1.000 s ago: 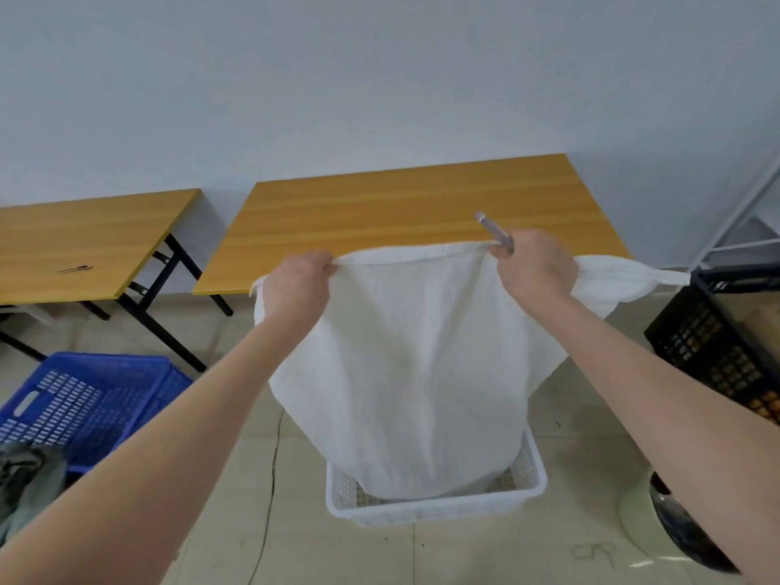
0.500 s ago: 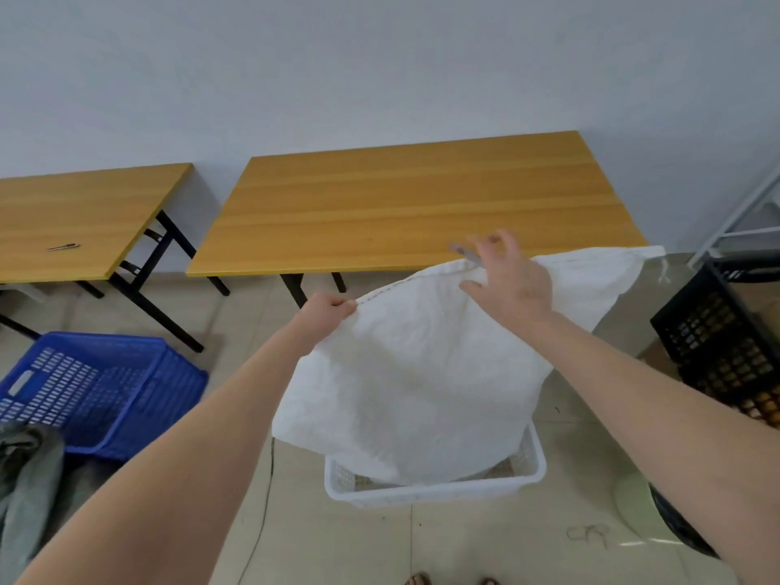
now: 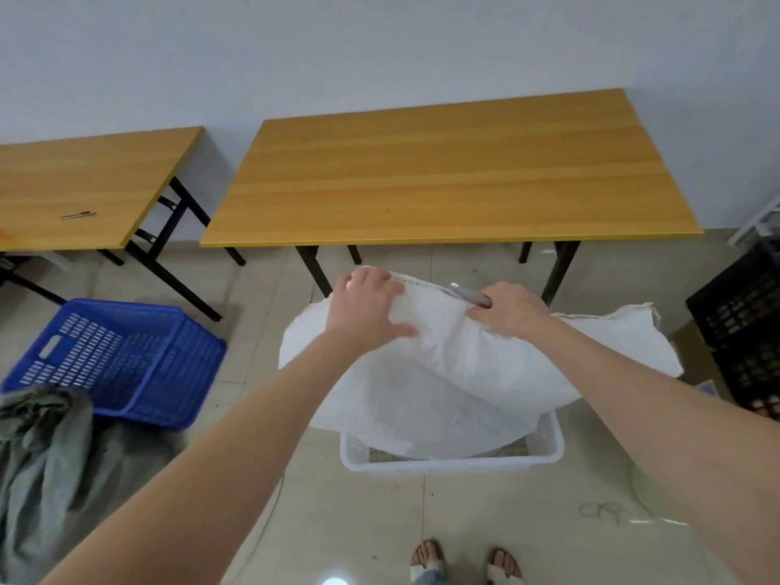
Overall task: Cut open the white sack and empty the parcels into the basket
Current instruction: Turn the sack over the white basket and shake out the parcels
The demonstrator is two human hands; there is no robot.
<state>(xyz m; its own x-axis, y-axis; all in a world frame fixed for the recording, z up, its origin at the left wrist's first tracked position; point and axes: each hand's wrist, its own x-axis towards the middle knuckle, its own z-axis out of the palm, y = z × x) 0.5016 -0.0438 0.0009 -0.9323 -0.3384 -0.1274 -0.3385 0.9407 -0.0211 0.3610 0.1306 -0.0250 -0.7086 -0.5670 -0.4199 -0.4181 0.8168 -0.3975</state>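
Note:
The white sack (image 3: 464,373) hangs limp and crumpled over the white basket (image 3: 451,462) on the floor, its lower part draped into the basket. My left hand (image 3: 367,310) grips the sack's stitched top edge. My right hand (image 3: 506,310) holds the same edge a little to the right, together with a slim silver cutter (image 3: 468,294) that points left. The sack hides most of the basket's inside; only a strip of brownish contents shows at the rim.
A large wooden table (image 3: 447,175) stands just beyond the basket, a second table (image 3: 88,183) at left with a small tool (image 3: 78,214) on it. A blue basket (image 3: 118,365) and grey-green cloth (image 3: 46,462) lie at left. A black crate (image 3: 747,327) stands at right.
Both hands have lowered the sack from table height down toward the basket and moved closer together. The sack, held spread out before, now sags folded over the basket.

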